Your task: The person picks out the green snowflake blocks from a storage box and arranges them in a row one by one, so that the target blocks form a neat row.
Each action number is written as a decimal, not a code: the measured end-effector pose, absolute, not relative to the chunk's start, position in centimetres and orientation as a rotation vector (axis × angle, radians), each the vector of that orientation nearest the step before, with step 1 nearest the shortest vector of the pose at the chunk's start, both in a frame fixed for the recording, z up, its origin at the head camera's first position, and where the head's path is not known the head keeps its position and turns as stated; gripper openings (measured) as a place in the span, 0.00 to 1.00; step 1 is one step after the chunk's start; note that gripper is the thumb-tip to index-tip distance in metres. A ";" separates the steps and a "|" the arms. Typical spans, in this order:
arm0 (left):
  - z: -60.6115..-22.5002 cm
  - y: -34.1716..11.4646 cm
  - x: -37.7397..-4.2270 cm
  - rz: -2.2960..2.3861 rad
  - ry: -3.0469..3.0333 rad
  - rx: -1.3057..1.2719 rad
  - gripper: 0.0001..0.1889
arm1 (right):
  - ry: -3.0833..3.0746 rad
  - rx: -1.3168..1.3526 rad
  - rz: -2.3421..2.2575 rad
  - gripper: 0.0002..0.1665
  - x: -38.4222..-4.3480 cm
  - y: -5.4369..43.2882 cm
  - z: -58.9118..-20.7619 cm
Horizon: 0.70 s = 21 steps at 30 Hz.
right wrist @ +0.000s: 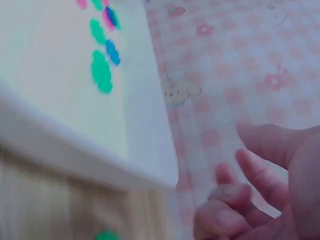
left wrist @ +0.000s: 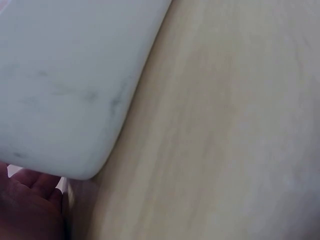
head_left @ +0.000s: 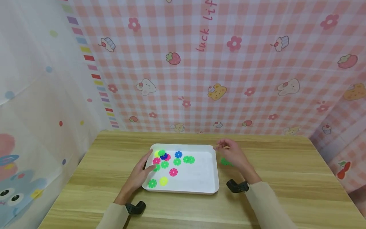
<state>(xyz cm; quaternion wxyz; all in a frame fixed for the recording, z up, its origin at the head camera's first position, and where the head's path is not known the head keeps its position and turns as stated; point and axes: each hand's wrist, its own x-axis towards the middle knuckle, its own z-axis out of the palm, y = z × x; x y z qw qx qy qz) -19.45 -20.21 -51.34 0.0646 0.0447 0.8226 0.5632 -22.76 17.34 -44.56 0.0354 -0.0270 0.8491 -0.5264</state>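
A shallow white tray lies on the table with several snowflake-shaped plastic discs in it, mostly towards its left half. My left hand grips the tray's left side, the thumb over the rim near a green disc and the fingers along the outer wall. Just off the tray's far right corner, my right hand hovers with fingers loosely bent; nothing shows between them in the right wrist view. Under that hand, green discs lie on the table, partly hidden.
A wood-grain table carries everything. Behind it hangs a pink checked cloth, and a pale patterned cloth hangs at the left. Inside the tray are also a blue disc, a pink disc and a yellow disc.
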 end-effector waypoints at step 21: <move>-51.3 -20.3 -19.5 1.678 2.509 0.130 0.35 | 2.373 -0.095 -1.325 0.21 -23.8 9.8 -46.2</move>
